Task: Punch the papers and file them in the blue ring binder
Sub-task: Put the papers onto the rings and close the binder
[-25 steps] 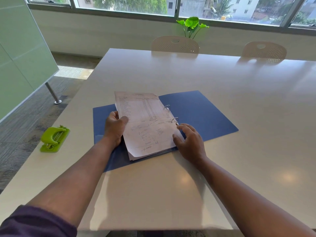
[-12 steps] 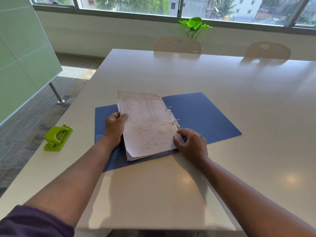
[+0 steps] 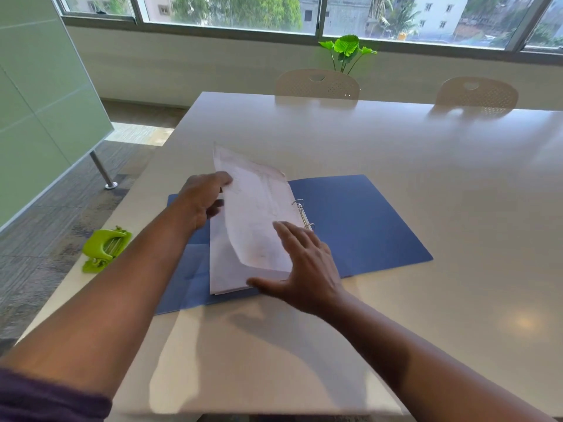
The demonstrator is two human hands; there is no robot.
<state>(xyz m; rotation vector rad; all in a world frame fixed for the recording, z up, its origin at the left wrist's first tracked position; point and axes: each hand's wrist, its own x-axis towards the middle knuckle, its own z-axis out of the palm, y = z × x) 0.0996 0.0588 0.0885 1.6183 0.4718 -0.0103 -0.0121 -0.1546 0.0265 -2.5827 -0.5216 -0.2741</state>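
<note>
The blue ring binder [image 3: 359,220] lies open on the white table, its metal rings [image 3: 303,213] standing at the spine. A stack of printed papers [image 3: 256,226] sits on the rings over the binder's left half. My left hand [image 3: 202,201] grips the papers' left edge and holds the top sheets raised and curled toward the rings. My right hand [image 3: 304,266] rests flat with fingers spread on the lower right part of the stack, just below the rings. The green hole punch [image 3: 105,249] lies near the table's left edge, apart from both hands.
The white table [image 3: 396,153] stretches far and right of the binder. Two cream chairs [image 3: 316,83] stand at its far side, with a green plant [image 3: 345,50] behind them. A green glass partition [image 3: 39,95] stands to the left over the carpet floor.
My left hand has lifted the papers' left edge up and toward the rings, so the sheets curl. My right hand has opened and moved onto the stack.
</note>
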